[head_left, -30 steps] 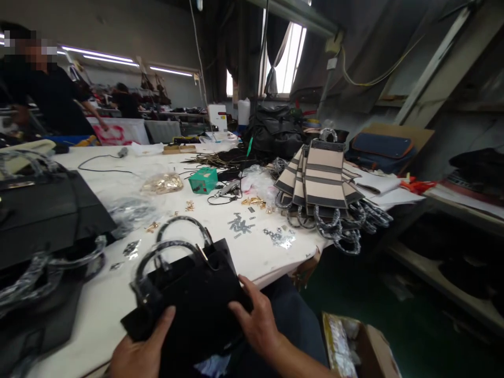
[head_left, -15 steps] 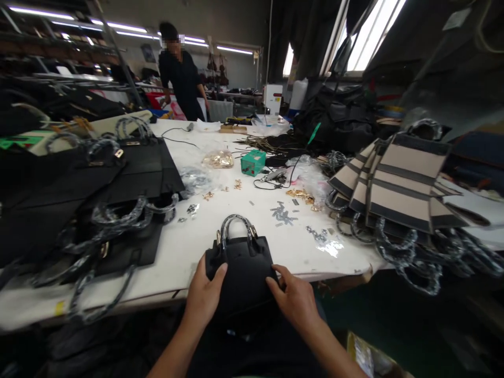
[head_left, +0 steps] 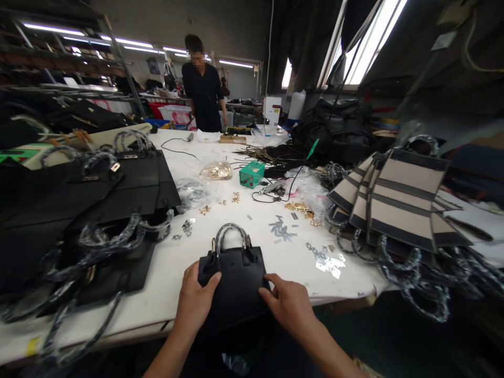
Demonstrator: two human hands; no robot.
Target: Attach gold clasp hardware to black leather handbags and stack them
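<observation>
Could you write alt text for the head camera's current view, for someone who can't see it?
Two bare hands, left and right, hold a small black handbag at the edge of a white worktable. Metal pieces and a green box lie beyond, between piled black bags and beige-and-black ones.

Person (head_left: 205,100) observed standing beyond the worktop's (head_left: 315,287) far edge; striped bags (head_left: 407,202) piled at its right side.

Bag-making workshop, with a long white desk (head_left: 157,283) bearing wrapped-handle black bag pieces (head_left: 137,181), striped beige-and-black panels (head_left: 407,194) and loose gold-coloured metal fittings (head_left: 297,207).
</observation>
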